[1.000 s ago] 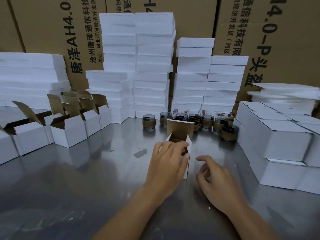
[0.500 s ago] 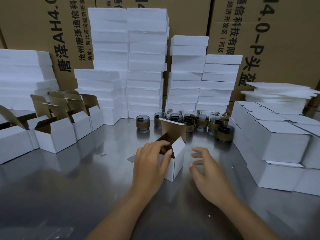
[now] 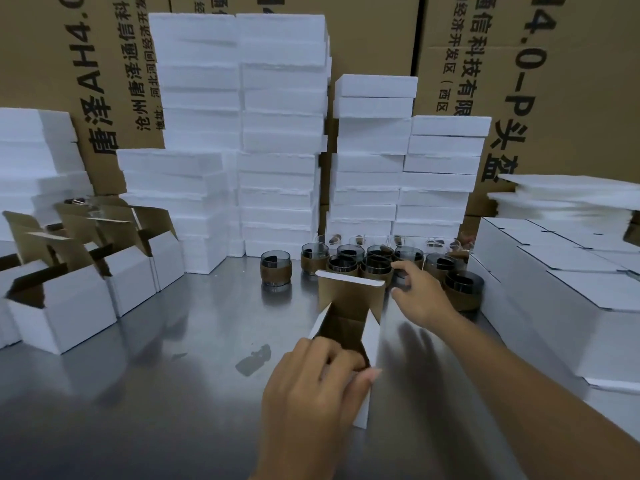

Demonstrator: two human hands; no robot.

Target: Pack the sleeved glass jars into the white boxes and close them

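Observation:
An open white box (image 3: 349,306) with a brown inside stands on the steel table (image 3: 173,393), its lid flap upright. My left hand (image 3: 311,393) grips the box's near wall, thumb outside and fingers curled over the rim. My right hand (image 3: 419,296) reaches out to the cluster of glass jars in brown sleeves (image 3: 375,263) behind the box, its fingers spread at a jar without holding one. One jar (image 3: 275,268) stands apart on the left, another jar (image 3: 462,292) at the right.
Several open white boxes (image 3: 69,306) stand at the left. Closed white boxes (image 3: 561,282) are stacked at the right. Piles of white foam slabs (image 3: 280,133) and big brown cartons (image 3: 554,81) wall the back.
My right hand has moved from beside the box forward to the jars. My left hand has stayed gripping the box, which now sits squarer with the lid flap raised.

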